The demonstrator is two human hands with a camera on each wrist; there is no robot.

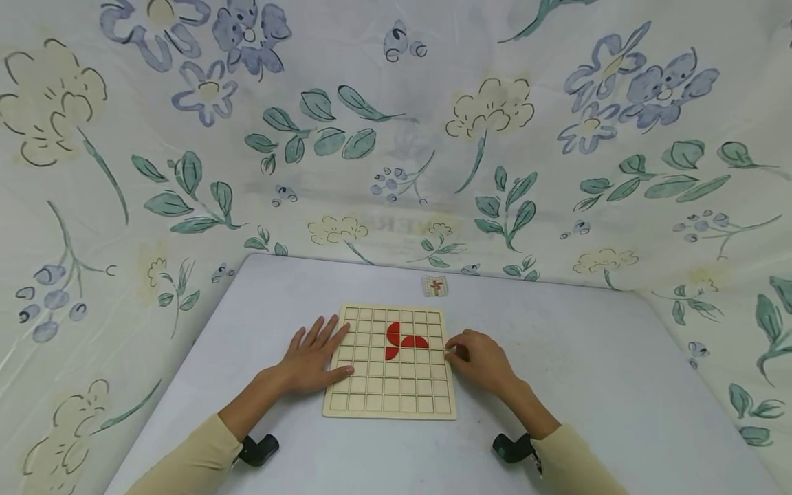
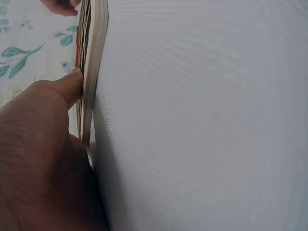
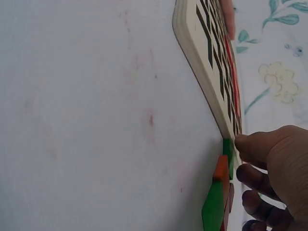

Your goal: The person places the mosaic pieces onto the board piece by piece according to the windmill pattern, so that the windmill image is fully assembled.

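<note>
A square wooden grid board [image 1: 374,385] lies on the white table, with several red rounded pieces [image 1: 394,333] set in its cells. My left hand [image 1: 312,361] rests with spread fingers on the board's left side; its thumb [image 2: 73,86] lies over the rim. At the right edge my right hand [image 1: 482,357] has curled fingers, the thumb [image 3: 245,143] and index tips close by a small green piece [image 3: 227,156]. I cannot tell whether they grip it. Below that hand, beside the board, are an orange piece [image 3: 221,168] and a larger green piece [image 3: 212,206], hidden in the head view.
A small picture card [image 1: 436,286] with a red pinwheel-like figure lies behind the board. Floral cloth [image 1: 408,137] hangs around the back and sides of the table [image 1: 569,364]. Black wrist devices [image 1: 260,450] are worn at both sleeves.
</note>
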